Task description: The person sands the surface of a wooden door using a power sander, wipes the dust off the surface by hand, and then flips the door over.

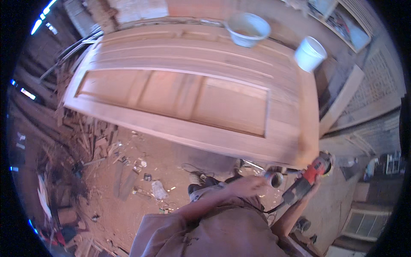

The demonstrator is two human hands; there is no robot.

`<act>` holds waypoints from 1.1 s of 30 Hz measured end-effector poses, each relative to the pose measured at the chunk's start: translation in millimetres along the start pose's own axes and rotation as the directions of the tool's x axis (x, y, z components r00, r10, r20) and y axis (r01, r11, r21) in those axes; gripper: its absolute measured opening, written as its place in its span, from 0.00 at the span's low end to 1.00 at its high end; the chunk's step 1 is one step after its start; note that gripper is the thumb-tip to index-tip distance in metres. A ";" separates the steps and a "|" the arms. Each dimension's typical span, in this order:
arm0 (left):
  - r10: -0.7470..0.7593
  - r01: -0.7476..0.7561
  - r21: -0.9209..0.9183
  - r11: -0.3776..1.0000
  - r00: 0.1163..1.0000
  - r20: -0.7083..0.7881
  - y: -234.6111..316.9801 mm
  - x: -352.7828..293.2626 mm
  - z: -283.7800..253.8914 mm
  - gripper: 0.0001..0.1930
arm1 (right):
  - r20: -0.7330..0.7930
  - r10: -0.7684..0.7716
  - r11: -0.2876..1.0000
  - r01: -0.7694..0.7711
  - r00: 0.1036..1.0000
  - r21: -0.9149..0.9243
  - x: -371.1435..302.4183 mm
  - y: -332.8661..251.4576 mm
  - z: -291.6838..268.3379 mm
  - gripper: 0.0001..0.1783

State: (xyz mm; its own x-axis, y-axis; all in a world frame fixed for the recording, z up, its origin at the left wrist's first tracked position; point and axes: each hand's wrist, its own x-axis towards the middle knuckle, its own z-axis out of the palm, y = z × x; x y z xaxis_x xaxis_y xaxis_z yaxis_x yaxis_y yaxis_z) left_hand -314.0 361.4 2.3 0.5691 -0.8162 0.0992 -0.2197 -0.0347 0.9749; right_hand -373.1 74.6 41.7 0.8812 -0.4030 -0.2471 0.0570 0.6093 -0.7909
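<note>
My right hand (316,188) is closed round the body of a red and black angle grinder (305,179), just off the near right corner of a wooden panelled door (205,133). The tool's round head points up and to the right, and a dark cord trails from its lower end. In front of my body, my left hand (251,186) reaches right, its fingers blurred and seemingly closed on a small round thing (276,180) with a dark middle and a shiny rim. Its kind cannot be made out. The door lies flat, raised above the floor.
A whitish basin (248,29) stands at the door's far edge, with a white bucket (310,54) at its far right corner. Wood scraps (92,135) pile up on the left. A clear plastic bag (159,190) and shavings litter the floor. Boards (342,100) lean at right.
</note>
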 end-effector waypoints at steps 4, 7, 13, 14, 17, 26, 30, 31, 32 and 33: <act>-0.447 0.417 -0.162 0.895 0.849 -0.281 -14.1 -5.9 -18.0 0.19 | -0.307 0.066 0.951 -0.153 0.950 -0.269 61.2 -55.2 -41.7 0.28; -0.441 0.413 -0.187 0.891 0.693 -0.570 -78.1 -27.8 -5.3 0.16 | -0.126 -0.155 0.713 0.023 0.980 -0.701 128.2 -64.1 -42.6 0.27; -0.596 0.262 -0.548 0.794 0.161 -0.786 -67.6 16.8 -2.0 0.14 | 0.041 -0.202 0.476 0.135 0.979 -0.869 264.9 -56.8 -83.2 0.30; -0.637 0.173 -0.619 0.766 0.069 -0.768 -66.9 20.9 0.2 0.14 | 0.034 -0.242 0.366 0.124 0.970 -0.923 283.9 -56.2 -83.2 0.32; -0.716 0.039 -0.724 0.689 -0.117 -0.688 -69.0 33.1 9.4 0.15 | 0.053 -0.346 0.087 0.088 0.937 -0.992 328.5 -55.0 -82.9 0.36; -0.769 -0.104 -0.772 0.627 -0.247 -0.590 -88.2 69.3 24.2 0.32 | 0.158 -0.408 -0.282 0.040 0.899 -0.959 366.9 -43.8 -97.3 0.45; -0.773 -0.113 -0.775 0.621 -0.253 -0.582 -90.0 76.9 24.0 0.36 | 0.032 -0.312 -0.333 -0.078 0.950 -0.940 342.9 -50.8 -61.0 0.50; -0.780 -0.109 -0.784 0.611 -0.252 -0.572 -86.3 79.6 24.1 0.37 | 0.020 -0.296 -0.344 -0.087 0.955 -0.935 340.2 -50.9 -58.0 0.51; -0.790 -0.104 -0.795 0.598 -0.244 -0.562 -73.9 88.0 21.2 0.38 | 0.017 -0.319 -0.322 -0.091 0.948 -0.942 341.0 -50.5 -62.2 0.51; -0.799 -0.099 -0.805 0.585 -0.237 -0.552 -67.5 93.6 19.4 0.39 | 0.014 -0.341 -0.299 -0.095 0.940 -0.949 343.2 -47.9 -67.8 0.51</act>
State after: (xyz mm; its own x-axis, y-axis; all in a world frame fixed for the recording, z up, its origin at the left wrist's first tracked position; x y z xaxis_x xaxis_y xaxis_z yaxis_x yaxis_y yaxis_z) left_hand -261.3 276.2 -58.0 0.4778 0.5397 -0.6932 0.4526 0.5250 0.7208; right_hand -105.2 -139.2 -43.2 0.8154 -0.5772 0.0446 -0.5461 -0.7925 -0.2715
